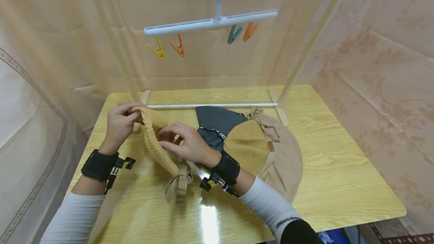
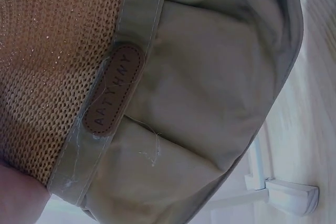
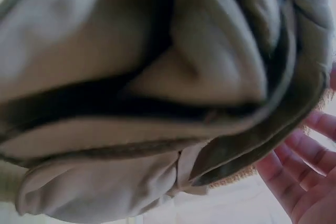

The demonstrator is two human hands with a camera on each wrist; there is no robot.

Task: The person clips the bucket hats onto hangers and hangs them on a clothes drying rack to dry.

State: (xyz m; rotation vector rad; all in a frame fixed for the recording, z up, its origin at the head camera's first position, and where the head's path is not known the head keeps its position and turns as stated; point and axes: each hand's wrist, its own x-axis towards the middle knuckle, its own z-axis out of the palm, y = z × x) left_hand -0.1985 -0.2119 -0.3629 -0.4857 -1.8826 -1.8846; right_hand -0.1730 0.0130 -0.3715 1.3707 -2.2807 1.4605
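A yellow woven sun hat (image 1: 159, 138) with a beige cloth brim (image 2: 205, 82) is held up off the table on its side. My left hand (image 1: 123, 121) pinches its upper left edge; in the left wrist view only a bit of that hand (image 2: 18, 198) shows beside the weave. A brown label (image 2: 114, 88) sits on the hat's band. My right hand (image 1: 186, 142) has its fingers relaxed against the weave, thumb apart; the right wrist view shows those fingers (image 3: 302, 166) beside the folded brim. A beige bow (image 1: 179, 183) hangs from the hat's lower end.
Right of my hands lie a second woven hat (image 1: 247, 144) with a wide beige brim and a dark cap (image 1: 217, 119). Behind stands a white rack (image 1: 213, 105). A white hanger (image 1: 210, 23) hangs from it, with yellow, orange and teal clothespins (image 1: 234, 34).
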